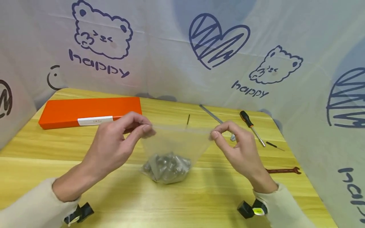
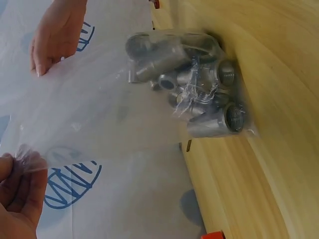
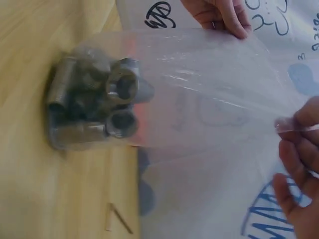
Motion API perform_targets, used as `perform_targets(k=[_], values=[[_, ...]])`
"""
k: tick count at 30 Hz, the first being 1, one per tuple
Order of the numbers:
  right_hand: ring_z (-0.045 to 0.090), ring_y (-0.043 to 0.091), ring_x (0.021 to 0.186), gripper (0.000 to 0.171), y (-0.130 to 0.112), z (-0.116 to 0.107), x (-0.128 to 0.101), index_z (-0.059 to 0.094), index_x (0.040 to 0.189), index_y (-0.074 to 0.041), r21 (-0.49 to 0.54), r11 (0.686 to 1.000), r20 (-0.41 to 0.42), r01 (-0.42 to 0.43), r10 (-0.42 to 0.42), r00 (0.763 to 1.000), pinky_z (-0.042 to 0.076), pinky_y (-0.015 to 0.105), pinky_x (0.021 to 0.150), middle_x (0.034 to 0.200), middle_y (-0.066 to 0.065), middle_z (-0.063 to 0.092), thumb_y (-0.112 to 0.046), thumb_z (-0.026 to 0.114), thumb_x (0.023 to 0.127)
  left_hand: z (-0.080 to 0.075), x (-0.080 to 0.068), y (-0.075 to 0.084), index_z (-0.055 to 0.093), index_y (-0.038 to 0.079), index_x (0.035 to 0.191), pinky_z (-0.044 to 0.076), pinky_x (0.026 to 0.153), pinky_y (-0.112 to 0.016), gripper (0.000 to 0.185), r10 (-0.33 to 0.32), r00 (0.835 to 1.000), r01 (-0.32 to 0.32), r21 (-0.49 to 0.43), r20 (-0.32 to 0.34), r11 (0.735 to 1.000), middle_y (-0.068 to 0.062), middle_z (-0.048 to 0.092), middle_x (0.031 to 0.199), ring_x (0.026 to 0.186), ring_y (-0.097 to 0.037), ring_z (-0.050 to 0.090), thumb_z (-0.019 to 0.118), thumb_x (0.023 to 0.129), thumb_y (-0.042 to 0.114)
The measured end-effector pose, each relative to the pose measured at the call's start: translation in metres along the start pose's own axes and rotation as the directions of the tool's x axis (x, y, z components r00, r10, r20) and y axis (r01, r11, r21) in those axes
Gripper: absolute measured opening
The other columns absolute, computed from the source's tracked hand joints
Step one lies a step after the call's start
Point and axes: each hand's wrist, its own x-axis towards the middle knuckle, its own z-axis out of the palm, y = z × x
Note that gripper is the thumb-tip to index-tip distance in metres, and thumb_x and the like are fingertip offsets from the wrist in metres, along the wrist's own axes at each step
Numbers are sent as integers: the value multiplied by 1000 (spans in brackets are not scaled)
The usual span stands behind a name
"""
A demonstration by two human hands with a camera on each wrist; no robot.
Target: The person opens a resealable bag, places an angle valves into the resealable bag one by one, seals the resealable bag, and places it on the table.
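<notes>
A clear plastic bag (image 1: 176,142) stands on the wooden table (image 1: 185,202), its bottom filled with several grey metal sockets (image 1: 168,164). My left hand (image 1: 144,128) pinches the bag's top left corner and my right hand (image 1: 215,133) pinches the top right corner, stretching the mouth taut between them. In the left wrist view the sockets (image 2: 194,89) bunch in the bag against the table, and my left fingers (image 2: 20,174) hold the film. The right wrist view shows the sockets (image 3: 99,104) in the bag (image 3: 209,94) and my right fingers (image 3: 299,129) on its edge.
A long orange box (image 1: 88,111) lies at the back left. At the back right lie a metal rod (image 1: 212,115), a screwdriver (image 1: 252,126) with black and orange handle, a thin small tool (image 1: 274,145) and a reddish wrench (image 1: 283,171). Printed sheeting (image 1: 182,47) walls the table.
</notes>
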Motion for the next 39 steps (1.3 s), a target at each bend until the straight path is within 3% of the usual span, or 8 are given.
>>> perform_targets(k=[4,7,12,16,21,30,35,39], values=[[70,10,108,31,-10,0,18,75,131,-14,-44,999,66,12,-9,998,53,26,102,117,-2,80,-6,75,100,3,0,2,74,8,106,58,85,-10,7,1,1000,-1,-1,-16,1000,4,83,96,91,-12,82,71,104,2],[68,15,119,43,-30,7,38,71,142,-16,-116,987,176,108,-87,981,52,37,110,132,-2,78,-18,78,99,4,-1,3,73,9,106,59,83,-13,5,-3,1000,3,7,-5,1000,5,83,96,90,-11,81,71,105,4],[69,17,113,28,-65,32,68,78,123,-13,-244,927,346,285,-191,919,46,41,100,121,-1,80,-31,78,102,6,-1,2,72,8,107,60,78,-16,4,20,1000,-20,19,-5,1000,4,82,96,88,-10,80,72,105,5],[71,12,105,13,-74,43,78,80,110,-18,-294,903,411,313,-176,894,44,39,93,106,-8,80,-28,75,105,8,0,1,73,7,108,58,71,-17,5,41,999,-41,25,-7,999,3,82,96,87,-10,80,73,104,4],[70,11,100,7,-75,50,84,79,103,-19,-308,894,442,325,-168,881,45,41,95,101,-9,79,-21,73,105,7,1,0,73,6,108,57,70,-16,6,65,998,-65,34,-5,997,3,81,97,86,-10,79,74,103,3],[65,13,87,7,-68,48,81,73,93,-18,-301,826,379,476,-355,855,47,37,88,90,-10,77,-15,73,99,10,1,0,74,7,105,52,60,-17,8,108,994,-106,40,-34,994,3,82,95,80,-10,77,75,100,0],[67,15,88,4,-61,39,78,76,94,-17,-269,813,372,517,-407,834,47,35,82,90,-8,77,-14,75,98,12,2,3,75,8,104,43,52,-16,10,124,991,-123,11,-48,992,4,82,94,82,-11,78,74,101,-1],[67,16,88,4,-56,31,76,77,95,-16,-257,818,386,515,-402,830,47,35,82,90,-7,77,-15,75,98,13,2,3,75,7,104,52,63,-12,10,116,992,-116,-9,-57,993,4,83,94,85,-12,81,74,101,-2]])
